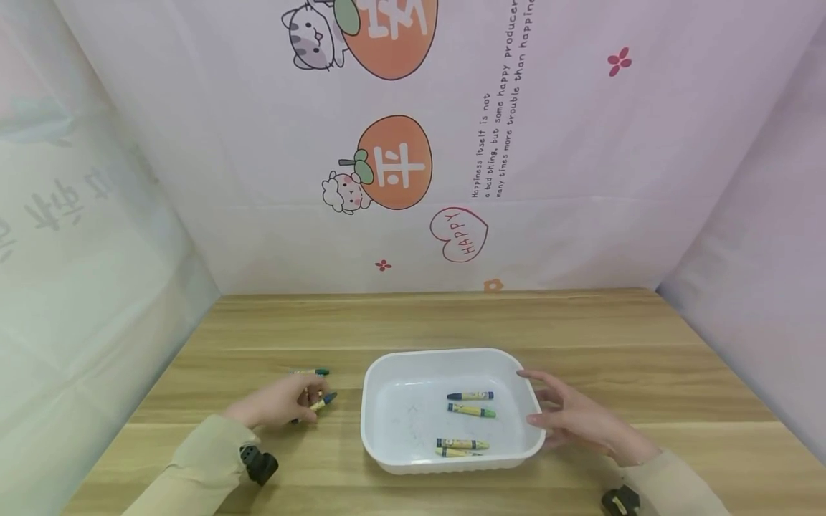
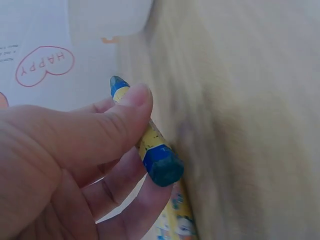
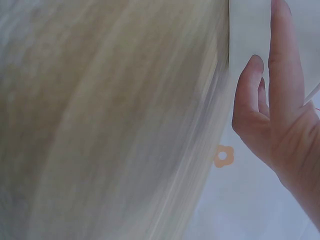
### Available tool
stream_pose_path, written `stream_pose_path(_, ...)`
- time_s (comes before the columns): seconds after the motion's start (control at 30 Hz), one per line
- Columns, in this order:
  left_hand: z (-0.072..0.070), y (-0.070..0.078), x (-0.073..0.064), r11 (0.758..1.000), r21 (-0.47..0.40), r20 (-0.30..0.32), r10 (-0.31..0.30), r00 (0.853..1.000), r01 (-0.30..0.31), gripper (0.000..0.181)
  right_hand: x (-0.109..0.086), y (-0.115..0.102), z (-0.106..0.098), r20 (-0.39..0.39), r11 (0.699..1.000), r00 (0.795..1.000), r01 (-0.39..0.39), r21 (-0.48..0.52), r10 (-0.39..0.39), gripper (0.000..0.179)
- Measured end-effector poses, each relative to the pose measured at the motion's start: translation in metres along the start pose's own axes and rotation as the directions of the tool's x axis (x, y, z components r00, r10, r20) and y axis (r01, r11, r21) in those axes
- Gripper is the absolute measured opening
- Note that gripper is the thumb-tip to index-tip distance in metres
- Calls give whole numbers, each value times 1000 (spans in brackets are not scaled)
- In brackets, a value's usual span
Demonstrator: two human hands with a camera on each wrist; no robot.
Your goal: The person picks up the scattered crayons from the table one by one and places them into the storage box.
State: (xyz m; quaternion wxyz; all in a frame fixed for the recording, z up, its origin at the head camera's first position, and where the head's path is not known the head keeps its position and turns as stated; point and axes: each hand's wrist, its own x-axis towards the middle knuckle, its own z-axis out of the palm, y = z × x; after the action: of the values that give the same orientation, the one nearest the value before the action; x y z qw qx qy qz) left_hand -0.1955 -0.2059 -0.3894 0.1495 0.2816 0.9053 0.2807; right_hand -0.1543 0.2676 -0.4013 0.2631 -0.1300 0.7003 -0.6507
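Left hand (image 1: pixel 282 403) pinches a crayon (image 2: pixel 159 152) off the nine-o'clock side of the white tray (image 1: pixel 452 467); judged light, stiff, waxy, snappable: hold mid-barrel. Four loose crayons (image 1: pixel 472 411) inside: two toward two o'clock, two toward six. Right hand (image 1: pixel 577 419), fingers extended, at three-o'clock rim.

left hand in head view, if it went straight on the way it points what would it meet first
Probably the white rectangular tray, at its left wall near the far corner, the yellow-wrapped, blue-banded crayon in the left hand touching first; line and height are hard to judge.
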Motion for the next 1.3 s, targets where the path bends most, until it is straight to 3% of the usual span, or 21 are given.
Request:
stream_pose_path(0.3,-10,19,18,998,50,-110,30,994,-25,29,0,0,0,4,1000,1000,4,-4,-4,85)
stream_pose_path(0.63,-11,69,54,996,72,-84,65,994,-60,29,-1,-1,0,6,1000,1000,3,8,-3,85)
stream_pose_path(0.8,-6,93,74,989,117,-51,99,994,-93,31,0,0,-1,9,1000,1000,0,-5,0,84)
stream_pose_path(1.0,7,118,96,979,157,40,124,991,-129,33,1,1,-3,8,1000,1000,5,-10,-5,84)
stream_pose_path(1.3,34,135,124,980,126,166,132,977,-153,27,1,-1,-2,-5,1000,1000,-1,-17,1,85)
